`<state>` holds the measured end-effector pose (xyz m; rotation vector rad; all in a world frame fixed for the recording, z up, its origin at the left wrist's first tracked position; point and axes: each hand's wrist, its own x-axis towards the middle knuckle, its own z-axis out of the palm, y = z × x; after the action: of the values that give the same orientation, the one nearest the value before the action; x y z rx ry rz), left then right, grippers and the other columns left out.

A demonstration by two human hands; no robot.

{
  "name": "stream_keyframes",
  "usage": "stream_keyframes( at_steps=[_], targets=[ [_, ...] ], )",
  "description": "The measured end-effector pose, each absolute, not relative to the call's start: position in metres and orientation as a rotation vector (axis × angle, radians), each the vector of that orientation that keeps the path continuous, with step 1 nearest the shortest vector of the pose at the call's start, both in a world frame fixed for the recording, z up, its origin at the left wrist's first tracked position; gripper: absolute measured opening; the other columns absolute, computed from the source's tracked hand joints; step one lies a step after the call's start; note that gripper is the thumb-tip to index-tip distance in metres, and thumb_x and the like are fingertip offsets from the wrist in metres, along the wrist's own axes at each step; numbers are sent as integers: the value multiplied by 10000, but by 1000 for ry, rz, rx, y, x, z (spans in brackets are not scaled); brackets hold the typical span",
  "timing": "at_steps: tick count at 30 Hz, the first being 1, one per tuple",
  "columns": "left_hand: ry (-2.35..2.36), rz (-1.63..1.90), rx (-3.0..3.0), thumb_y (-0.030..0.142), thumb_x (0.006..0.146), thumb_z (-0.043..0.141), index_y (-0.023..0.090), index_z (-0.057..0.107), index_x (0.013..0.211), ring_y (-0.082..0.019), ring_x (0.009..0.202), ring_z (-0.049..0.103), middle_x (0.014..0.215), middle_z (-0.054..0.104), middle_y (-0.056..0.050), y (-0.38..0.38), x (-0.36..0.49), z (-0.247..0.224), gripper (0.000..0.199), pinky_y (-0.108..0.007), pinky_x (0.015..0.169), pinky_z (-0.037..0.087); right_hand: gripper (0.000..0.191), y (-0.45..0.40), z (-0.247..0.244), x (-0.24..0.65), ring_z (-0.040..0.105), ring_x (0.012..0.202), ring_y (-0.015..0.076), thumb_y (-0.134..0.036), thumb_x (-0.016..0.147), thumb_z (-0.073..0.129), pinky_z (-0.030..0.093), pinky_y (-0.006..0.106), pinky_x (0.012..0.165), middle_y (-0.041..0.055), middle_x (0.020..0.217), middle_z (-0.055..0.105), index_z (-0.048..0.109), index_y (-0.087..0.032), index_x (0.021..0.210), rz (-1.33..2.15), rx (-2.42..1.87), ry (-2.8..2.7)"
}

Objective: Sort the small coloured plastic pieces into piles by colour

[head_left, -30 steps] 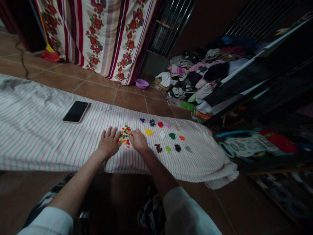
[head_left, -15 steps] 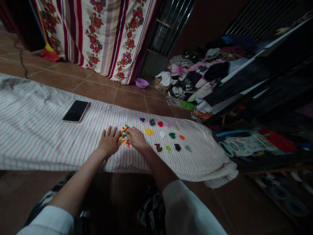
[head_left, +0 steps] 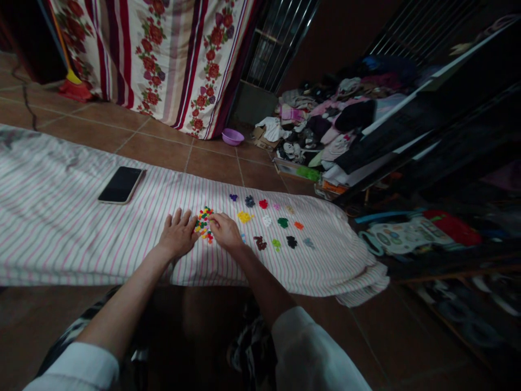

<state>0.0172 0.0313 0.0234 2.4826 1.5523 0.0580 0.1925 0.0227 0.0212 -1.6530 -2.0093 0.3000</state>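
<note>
Now slightly further inward, your right hand [head_left: 225, 230] works at the mixed pieces [head_left: 202, 225], its grip indiscernible; your left hand [head_left: 177, 234] lies flat, grasping nothing.

The right hand [head_left: 226, 232] has shifted. A second ago its fingertips were at the side of the mixed pieces [head_left: 202, 223] facing the right end of the cloth [head_left: 118, 239]. Half a second ago they reached further in, toward the cloth's left end, covering more of the pieces. Now they have drawn back slightly toward the right end, uncovering a little of that side. The view has swung slightly too: the cloth's right end sits further left in it than half a second ago.
</note>
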Motion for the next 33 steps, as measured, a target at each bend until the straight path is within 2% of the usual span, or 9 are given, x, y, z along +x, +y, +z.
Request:
stream_keyframes(
  at_steps=[8,22,33],
  targets=[
    [1543,24,2515,451,950,292,153,355,1464,-391,1451,165,1568,280,-142,32,16,23,597,-573,1128,203,271,3,20,216,631,953,179,-225,914,441,480,306,889,64,992,703,682,-199,1035,250,-1594,-1912],
    [1559,-31,2491,446,951,304,173,344,1472,-371,1456,160,1579,264,-115,34,16,23,590,-551,1137,205,269,-69,27,316,646,833,202,-343,845,499,509,340,791,87,901,704,697,-179,926,31,-1739,-1378],
    [1566,-29,2498,446,953,301,181,333,1479,-365,1461,147,1581,261,-108,35,16,20,590,-553,1137,196,275,-98,-1,357,622,815,219,-315,772,480,494,368,809,90,853,697,713,-185,841,-81,-1915,-1221]
  ],
)
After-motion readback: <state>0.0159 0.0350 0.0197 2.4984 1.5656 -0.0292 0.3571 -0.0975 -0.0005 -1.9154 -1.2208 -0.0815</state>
